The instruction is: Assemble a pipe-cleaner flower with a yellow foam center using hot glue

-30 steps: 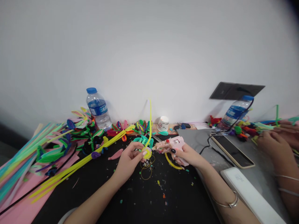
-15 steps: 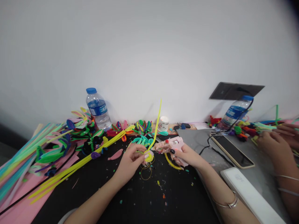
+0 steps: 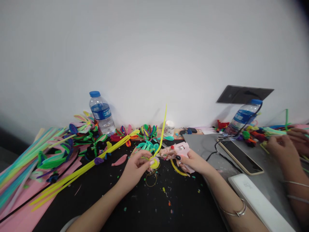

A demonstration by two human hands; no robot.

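Observation:
Between the fingers of my left hand (image 3: 138,166) is a coiled yellow pipe cleaner (image 3: 154,162), and its long free end stands up toward the wall. My right hand (image 3: 191,162) is wrapped round a pink glue gun (image 3: 181,148) with a beaded, decorated front. The gun's nozzle points left, close to the yellow coil; whether they touch I cannot tell. Below the coil, thin gold-coloured rings (image 3: 151,179) lie on the black mat. A yellow curved cord (image 3: 177,169) shows under the glue gun. Turquoise pipe cleaner loops (image 3: 147,146) lie just behind my left hand.
Yellow pipe cleaners (image 3: 79,170) and a colourful bundle (image 3: 16,174) lie at left, near a water bottle (image 3: 101,112). A paper cup (image 3: 169,129) stands by the wall. At right are a phone (image 3: 241,157), a white case (image 3: 258,199), cables and another person's hands (image 3: 282,148).
Hardly anything differs. The coil and the tip of its upright end have shifted very slightly; both my hands keep their places and their holds.

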